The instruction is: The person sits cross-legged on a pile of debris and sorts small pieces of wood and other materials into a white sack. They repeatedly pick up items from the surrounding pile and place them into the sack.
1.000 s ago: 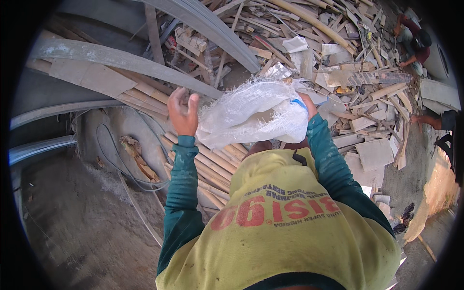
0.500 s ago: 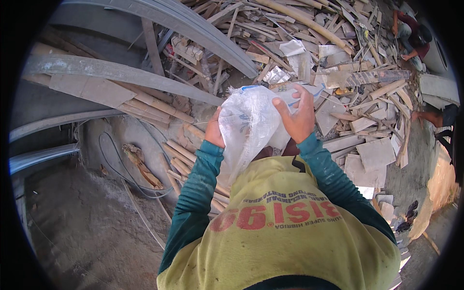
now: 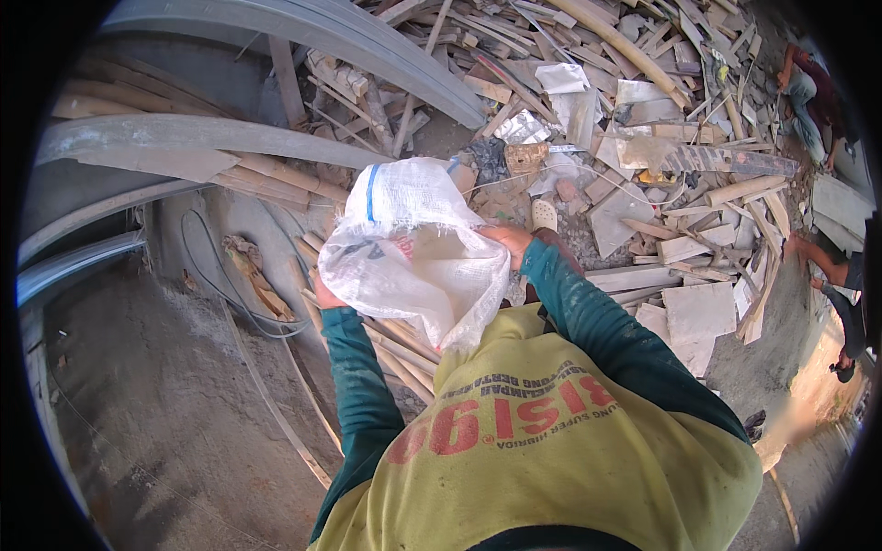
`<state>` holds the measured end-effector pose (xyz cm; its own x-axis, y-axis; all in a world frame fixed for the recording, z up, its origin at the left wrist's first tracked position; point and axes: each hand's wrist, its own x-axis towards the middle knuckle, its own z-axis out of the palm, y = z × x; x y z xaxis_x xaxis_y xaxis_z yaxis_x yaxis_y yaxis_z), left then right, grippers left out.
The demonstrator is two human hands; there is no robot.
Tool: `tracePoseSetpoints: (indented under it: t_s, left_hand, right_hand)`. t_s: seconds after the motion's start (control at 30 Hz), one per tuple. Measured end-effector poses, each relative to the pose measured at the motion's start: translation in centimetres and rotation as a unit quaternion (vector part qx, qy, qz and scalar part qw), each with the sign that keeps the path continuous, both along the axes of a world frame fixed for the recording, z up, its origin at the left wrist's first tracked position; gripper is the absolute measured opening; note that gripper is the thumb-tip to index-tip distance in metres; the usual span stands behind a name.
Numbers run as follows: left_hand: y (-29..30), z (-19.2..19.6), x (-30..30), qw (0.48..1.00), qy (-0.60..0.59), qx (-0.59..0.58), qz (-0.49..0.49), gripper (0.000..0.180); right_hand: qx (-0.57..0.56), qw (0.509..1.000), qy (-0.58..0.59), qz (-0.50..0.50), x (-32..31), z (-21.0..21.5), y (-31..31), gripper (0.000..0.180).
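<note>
A white woven plastic sack [image 3: 404, 197] with a blue stripe hangs between my hands, its mouth spread wide and facing up toward me. My right hand [image 3: 508, 241] is closed on the right side of the sack's rim, the fingers partly behind the cloth. On the left, my left hand [image 3: 328, 293] grips the sack's other side; most of its fingers are hidden behind the weave. Creases and a little reddish print show through the thin material. Below the sack, several lengths of wood [image 3: 404, 354] lie on the ground.
A wide heap of scrap wood and broken boards [image 3: 634, 138] covers the far ground. Long curved grey beams [image 3: 211, 138] cross the left side. A cable loop [image 3: 216, 285] lies on the floor. At the right, other people [image 3: 813, 101] are at the scrap heap's edge.
The sack has moved left and its mouth has spread open. My right hand has shifted left and down from its raised, spread position onto the rim; my left hand has gone left and lower.
</note>
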<state>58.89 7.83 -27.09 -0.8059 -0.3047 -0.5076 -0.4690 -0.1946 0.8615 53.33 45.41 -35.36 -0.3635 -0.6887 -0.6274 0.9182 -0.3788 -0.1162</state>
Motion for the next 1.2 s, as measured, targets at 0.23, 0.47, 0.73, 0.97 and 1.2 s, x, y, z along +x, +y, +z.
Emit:
tracePoseSetpoints:
  t_s: [0.23, 0.47, 0.73, 0.97, 1.2]
  left_hand:
    - [-2.4, 3.4, 7.3, 0.951, -0.147, 0.21, 0.173, 0.079]
    - [10.3, -4.5, 11.8, 0.848, -0.38, -0.189, 0.317, 0.091]
    - [5.8, -15.6, 20.4, 0.982, -0.149, 0.061, 0.095, 0.052]
    - [-5.7, -8.6, 22.0, 0.883, -0.079, -0.41, 0.215, 0.033]
    - [-6.6, 0.3, 13.5, 0.908, 0.125, -0.174, 0.361, 0.057]
  right_hand:
    - [-0.095, 0.992, -0.029, 0.072, -6.8, -3.3, 7.3, 0.047]
    - [-0.088, 0.991, -0.051, 0.088, -4.2, -4.2, -4.7, 0.043]
    - [-0.064, 0.977, -0.084, 0.188, 5.2, -3.3, -16.1, 0.052]
    - [-0.099, 0.991, -0.023, 0.088, 0.7, -4.2, -20.4, 0.057]
    - [-0.052, 0.978, 0.178, 0.091, -1.8, -7.0, -22.6, 0.053]
